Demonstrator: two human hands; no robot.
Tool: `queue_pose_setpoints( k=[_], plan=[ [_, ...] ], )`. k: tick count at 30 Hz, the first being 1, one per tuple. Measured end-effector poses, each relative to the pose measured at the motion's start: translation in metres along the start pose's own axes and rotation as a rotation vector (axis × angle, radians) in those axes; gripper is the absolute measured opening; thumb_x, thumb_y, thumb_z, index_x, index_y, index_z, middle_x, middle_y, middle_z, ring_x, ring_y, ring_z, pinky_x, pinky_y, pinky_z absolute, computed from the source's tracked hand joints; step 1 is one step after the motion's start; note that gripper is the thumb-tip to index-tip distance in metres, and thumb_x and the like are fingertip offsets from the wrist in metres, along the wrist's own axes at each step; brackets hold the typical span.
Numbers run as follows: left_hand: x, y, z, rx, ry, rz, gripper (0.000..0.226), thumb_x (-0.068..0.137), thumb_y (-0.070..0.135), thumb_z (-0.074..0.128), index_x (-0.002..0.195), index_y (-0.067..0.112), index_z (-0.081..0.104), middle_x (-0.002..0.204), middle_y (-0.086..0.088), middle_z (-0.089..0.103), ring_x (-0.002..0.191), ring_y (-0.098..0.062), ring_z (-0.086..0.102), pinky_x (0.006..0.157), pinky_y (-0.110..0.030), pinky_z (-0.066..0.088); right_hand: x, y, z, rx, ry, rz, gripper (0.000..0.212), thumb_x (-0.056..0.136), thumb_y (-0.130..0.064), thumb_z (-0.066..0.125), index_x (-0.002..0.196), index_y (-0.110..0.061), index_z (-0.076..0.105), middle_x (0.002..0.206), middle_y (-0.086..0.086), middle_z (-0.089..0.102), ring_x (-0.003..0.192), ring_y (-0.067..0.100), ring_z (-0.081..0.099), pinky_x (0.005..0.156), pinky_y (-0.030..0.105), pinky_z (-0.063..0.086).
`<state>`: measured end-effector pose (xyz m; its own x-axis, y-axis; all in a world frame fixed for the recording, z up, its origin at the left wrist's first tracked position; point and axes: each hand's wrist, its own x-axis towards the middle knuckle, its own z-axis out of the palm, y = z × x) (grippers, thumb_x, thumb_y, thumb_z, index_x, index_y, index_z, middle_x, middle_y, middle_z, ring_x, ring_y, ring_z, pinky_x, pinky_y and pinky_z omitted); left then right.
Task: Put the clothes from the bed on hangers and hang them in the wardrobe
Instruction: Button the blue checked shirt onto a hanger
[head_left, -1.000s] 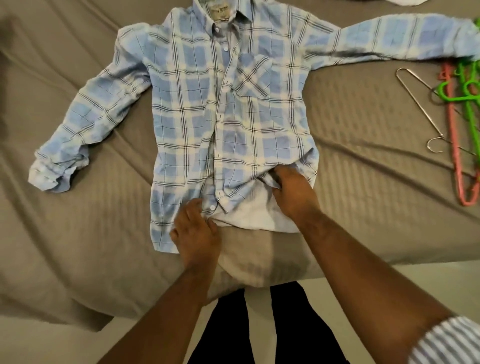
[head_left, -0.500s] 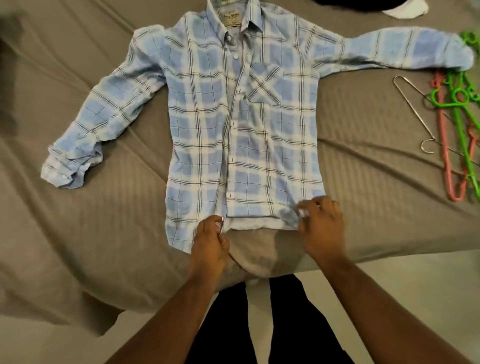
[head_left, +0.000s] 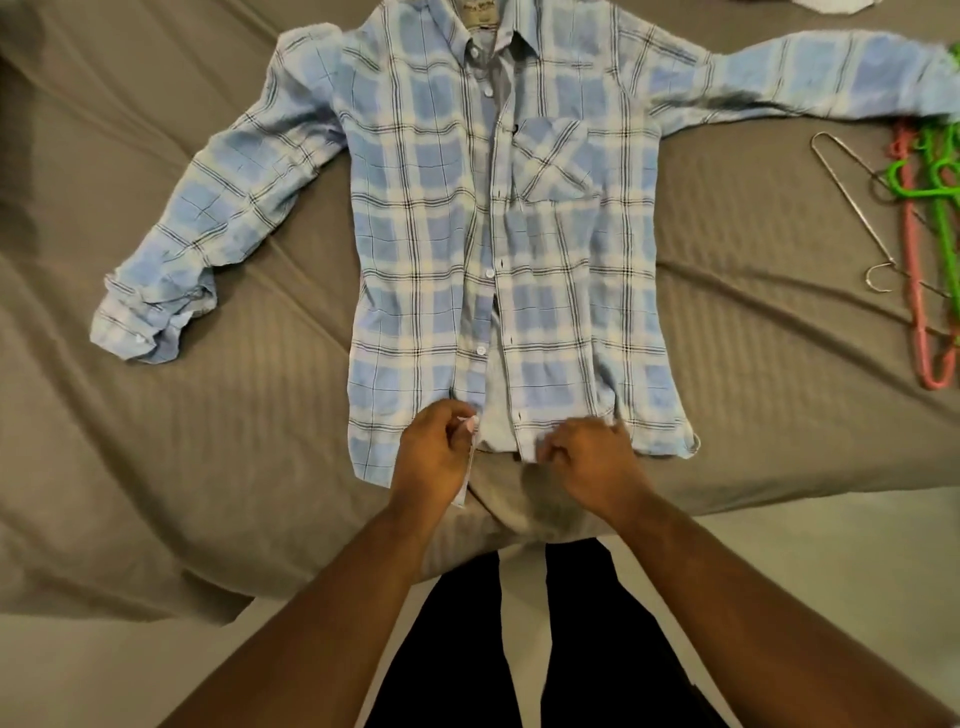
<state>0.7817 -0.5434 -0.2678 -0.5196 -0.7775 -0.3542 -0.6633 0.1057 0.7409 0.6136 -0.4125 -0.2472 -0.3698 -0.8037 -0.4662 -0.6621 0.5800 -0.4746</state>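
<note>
Left hand (head_left: 434, 457) and right hand (head_left: 587, 462), fingers curled, each pinch one front edge at the hem of the blue-and-white plaid cotton shirt (head_left: 415, 218). The hem, rumpled a second ago, now lies drawn flat, and the shirt seems ready for a hanger. It lies spread face-up on the grey-brown bed cover (head_left: 208, 467). The silver wire hanger (head_left: 852, 202), pink plastic hanger (head_left: 917, 312) and green plastic hanger (head_left: 940, 197) lie to its right.
</note>
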Motion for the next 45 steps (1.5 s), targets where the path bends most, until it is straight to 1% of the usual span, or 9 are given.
queue_pose_setpoints(
  k=[5,9,12,18,22,26,34,42,45],
  plan=[
    [0.008,0.002,0.004,0.118,-0.049,-0.017,0.011,0.089,0.016,0.073,0.096,0.021,0.066,0.095,0.003,0.064,0.081,-0.008,0.06,0.075,-0.029,0.054,0.007,-0.013,-0.006,0.341,0.292,0.188,0.013,0.095,-0.026,0.059,0.085,-0.02,0.064,0.082,-0.006,0.065,0.072,0.007,0.06,0.066,0.029,0.049],
    [0.011,0.009,0.0,0.159,-0.074,-0.071,0.008,0.09,0.012,0.069,0.091,0.019,0.066,0.096,-0.001,0.063,0.081,-0.011,0.057,0.076,-0.023,0.048,0.029,-0.025,0.009,0.141,0.052,0.251,0.043,0.078,-0.053,0.076,0.101,-0.022,0.056,0.103,-0.005,0.058,0.093,0.013,0.057,0.073,0.034,0.053],
    [0.013,0.02,-0.008,0.086,-0.055,-0.09,0.005,0.092,0.013,0.069,0.092,0.016,0.066,0.093,0.003,0.064,0.085,-0.012,0.059,0.078,-0.018,0.049,0.036,-0.025,0.02,0.108,0.071,0.25,0.031,0.084,-0.036,0.071,0.107,-0.018,0.06,0.113,0.004,0.062,0.105,0.024,0.059,0.079,0.038,0.054],
    [0.017,0.038,-0.018,-0.188,-0.179,-0.268,0.01,0.094,0.017,0.07,0.102,0.011,0.071,0.09,0.003,0.07,0.081,-0.01,0.064,0.076,-0.021,0.052,0.023,-0.023,-0.009,0.844,0.089,0.439,0.012,0.095,-0.01,0.065,0.091,-0.012,0.076,0.071,-0.002,0.07,0.061,0.015,0.063,0.066,0.036,0.055],
    [0.016,0.047,-0.012,-0.275,-0.277,-0.315,0.008,0.096,0.014,0.067,0.102,0.011,0.071,0.082,0.005,0.068,0.074,-0.007,0.062,0.065,-0.012,0.047,0.005,-0.022,-0.019,1.139,-0.01,0.44,0.006,0.09,-0.005,0.073,0.096,-0.006,0.075,0.078,0.013,0.073,0.073,0.024,0.069,0.076,0.046,0.059],
    [0.013,0.049,-0.001,-0.337,-0.289,-0.319,0.005,0.096,0.015,0.067,0.099,0.014,0.071,0.078,0.007,0.068,0.069,-0.002,0.062,0.066,-0.015,0.048,0.005,-0.022,-0.012,0.99,0.058,0.357,0.013,0.086,-0.005,0.077,0.093,-0.015,0.075,0.065,0.005,0.065,0.063,0.015,0.064,0.07,0.04,0.06],
    [0.011,0.043,0.008,-0.354,-0.259,-0.315,0.013,0.099,0.015,0.062,0.091,0.021,0.069,0.074,0.005,0.069,0.061,0.005,0.061,0.063,-0.012,0.049,0.011,-0.019,0.012,0.735,0.185,0.213,0.01,0.087,-0.012,0.077,0.095,-0.017,0.081,0.081,-0.004,0.074,0.073,0.009,0.069,0.069,0.024,0.056],
    [0.012,0.029,0.019,-0.299,-0.199,-0.26,0.007,0.096,0.019,0.066,0.093,0.021,0.072,0.077,0.01,0.071,0.073,-0.002,0.066,0.079,-0.024,0.056,0.008,-0.01,0.02,0.645,0.235,0.046,0.022,0.095,-0.02,0.069,0.076,-0.016,0.078,0.07,-0.001,0.068,0.068,0.013,0.063,0.066,0.033,0.051],
    [0.011,0.029,0.018,-0.311,-0.232,-0.246,0.007,0.096,0.016,0.067,0.095,0.019,0.073,0.08,0.008,0.073,0.075,-0.003,0.068,0.078,-0.022,0.055,0.01,-0.008,0.017,0.728,0.262,0.11,0.003,0.086,-0.024,0.08,0.084,-0.023,0.081,0.076,-0.007,0.071,0.074,0.009,0.066,0.067,0.021,0.052]
  ],
)
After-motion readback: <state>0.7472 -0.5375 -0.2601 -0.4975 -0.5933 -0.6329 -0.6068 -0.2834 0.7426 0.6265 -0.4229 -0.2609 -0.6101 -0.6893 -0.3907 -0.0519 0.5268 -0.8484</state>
